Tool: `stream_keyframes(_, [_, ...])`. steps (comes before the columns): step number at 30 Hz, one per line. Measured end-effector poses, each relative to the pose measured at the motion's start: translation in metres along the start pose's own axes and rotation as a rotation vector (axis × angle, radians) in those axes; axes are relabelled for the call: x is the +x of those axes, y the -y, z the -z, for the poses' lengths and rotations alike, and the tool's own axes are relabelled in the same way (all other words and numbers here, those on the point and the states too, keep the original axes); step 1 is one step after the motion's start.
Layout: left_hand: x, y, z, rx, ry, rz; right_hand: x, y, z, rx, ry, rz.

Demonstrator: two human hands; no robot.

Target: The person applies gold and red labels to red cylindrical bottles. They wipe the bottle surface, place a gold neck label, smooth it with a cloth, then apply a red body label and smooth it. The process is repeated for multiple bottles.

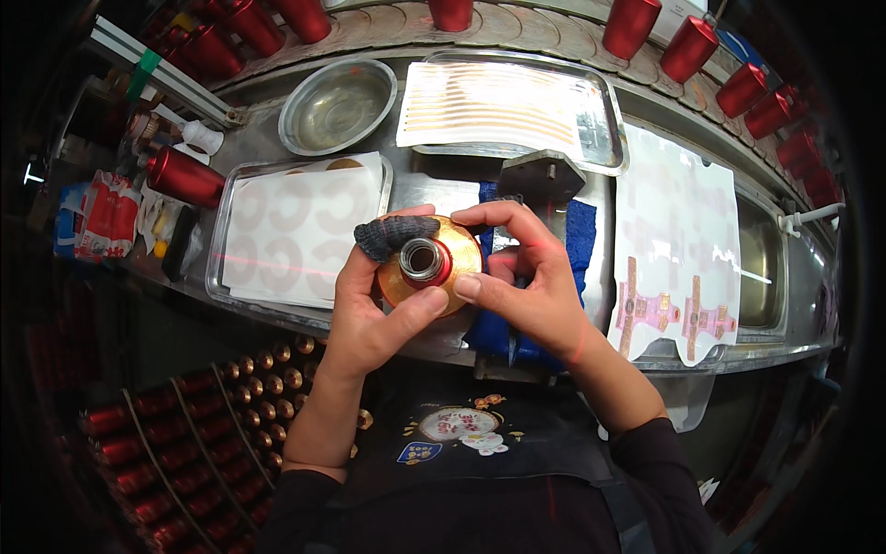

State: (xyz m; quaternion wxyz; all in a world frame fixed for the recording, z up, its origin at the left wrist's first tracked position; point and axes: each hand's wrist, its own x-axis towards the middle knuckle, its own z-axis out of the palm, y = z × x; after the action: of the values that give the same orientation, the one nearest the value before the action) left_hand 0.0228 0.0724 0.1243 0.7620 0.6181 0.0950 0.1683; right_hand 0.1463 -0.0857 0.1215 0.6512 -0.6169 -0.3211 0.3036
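A red bottle with an open threaded neck (422, 261) is held between my two hands, its mouth facing up at me. Around the neck, a gold ring-shaped label (464, 242) covers the shoulder. My left hand (367, 323) grips the left side, thumb at the lower edge of the shoulder; a dark knitted finger cover (397, 237) sits on one finger. My right hand (535, 291) closes on the right side, with its thumb on the gold label and its index finger at the far edge. The bottle's body is hidden beneath the shoulder.
Beyond the hands stand a metal bracket (542, 178) and blue cloth (580, 242). A tray with a sheet of ring labels (295, 231) lies left, a metal bowl (337, 109) behind it. Strip labels (494, 102) fill another tray. Red bottles (690, 48) line a conveyor (517, 32).
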Motion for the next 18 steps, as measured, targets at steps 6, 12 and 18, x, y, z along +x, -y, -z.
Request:
stream_keyframes(6, [0.001,0.005,0.002,0.045,0.033,0.004,0.003,-0.008,0.003,0.075,-0.005,-0.060])
stream_keyframes(12, [0.001,0.002,0.001,0.057,0.016,-0.015,0.004,-0.014,0.003,0.185,0.015,-0.040])
stream_keyframes(18, [0.000,0.001,-0.002,0.056,0.007,-0.008,0.006,-0.014,0.014,0.293,0.007,-0.166])
